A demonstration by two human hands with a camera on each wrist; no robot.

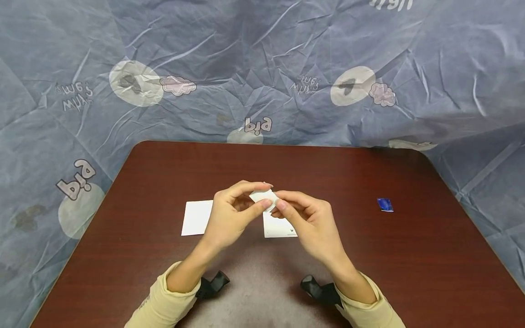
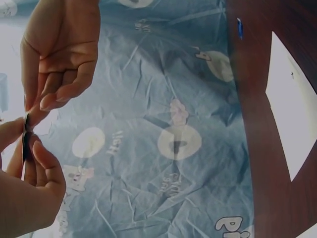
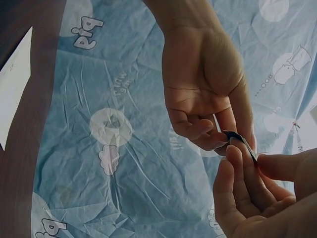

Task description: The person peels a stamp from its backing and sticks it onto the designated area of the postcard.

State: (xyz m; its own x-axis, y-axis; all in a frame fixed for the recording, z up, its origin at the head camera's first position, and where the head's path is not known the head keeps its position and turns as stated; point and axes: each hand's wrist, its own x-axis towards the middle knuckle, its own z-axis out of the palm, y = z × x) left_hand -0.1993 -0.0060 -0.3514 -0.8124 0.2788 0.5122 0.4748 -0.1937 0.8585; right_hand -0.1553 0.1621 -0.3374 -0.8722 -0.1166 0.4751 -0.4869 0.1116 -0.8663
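- Both hands hold one small flat packet [image 1: 261, 196] in the air above the middle of the worktop [image 1: 418, 264], well apart from its far edge.
- The left hand [image 1: 230, 212] pinches the packet between thumb and forefinger.
- The right hand [image 1: 316, 228] grips the packet's right end between thumb and fingertips, just beside the left thumb.
- The packet's contents, if any, are hidden; whether it is sealed or torn, I cannot tell.
- In the head view the packet shows a white face, slightly bent and partly covered by the fingers; both wrist views catch it nearly edge-on, thin and dark.
- A blue packet [image 1: 385, 205] lies flat near the worktop's right edge, a light strip along its near side; its inside is hidden too.
- A plain white sheet [image 1: 196, 218] lies toward the left edge, its right part behind the left hand.
- A second white sheet [image 1: 280, 228] lies below the held packet, partly covered by the right hand, with a small dark mark near its near right corner.
- Wrinkled blue printed cloth [image 1: 262, 59] hangs beyond the far edge.
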